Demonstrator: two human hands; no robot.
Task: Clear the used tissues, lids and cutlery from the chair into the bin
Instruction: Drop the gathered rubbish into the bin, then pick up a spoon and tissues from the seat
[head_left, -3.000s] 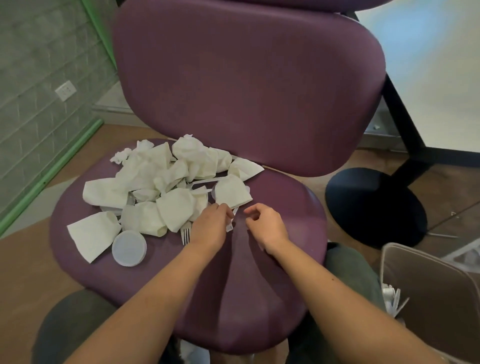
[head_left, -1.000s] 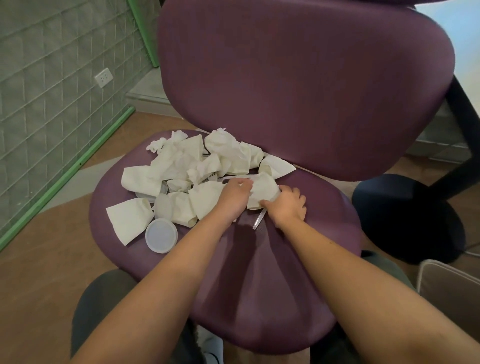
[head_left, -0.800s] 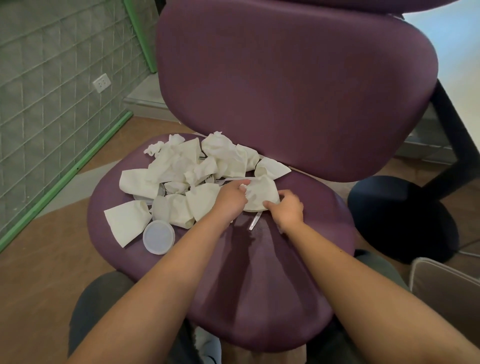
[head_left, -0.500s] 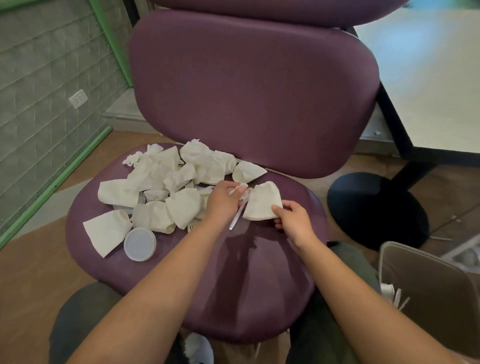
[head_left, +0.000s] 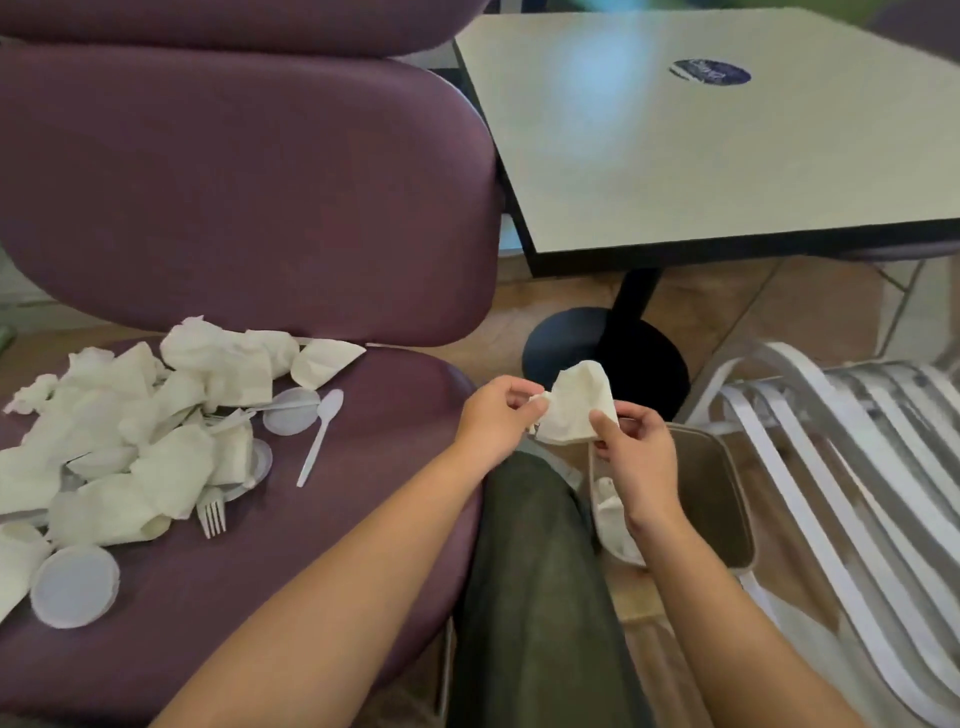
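Pale table (head_left: 727, 156); white slatted chair (head_left: 857, 467)

Both hands (head_left: 566, 431) pinching, forearms converging

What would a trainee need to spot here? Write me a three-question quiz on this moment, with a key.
1. True or false: the tissue held by the left hand and the right hand has already been dropped into the bin.
2. Which piece of cutlery lies alone on the chair seat, to the right of the pile?
A. the white spoon
B. a knife
C. chopsticks
3. Fill in: the white fork lies at the near edge of the tissue ____.

Key: 1 false, both hands pinch it just above the bin; 2 A; 3 pile.
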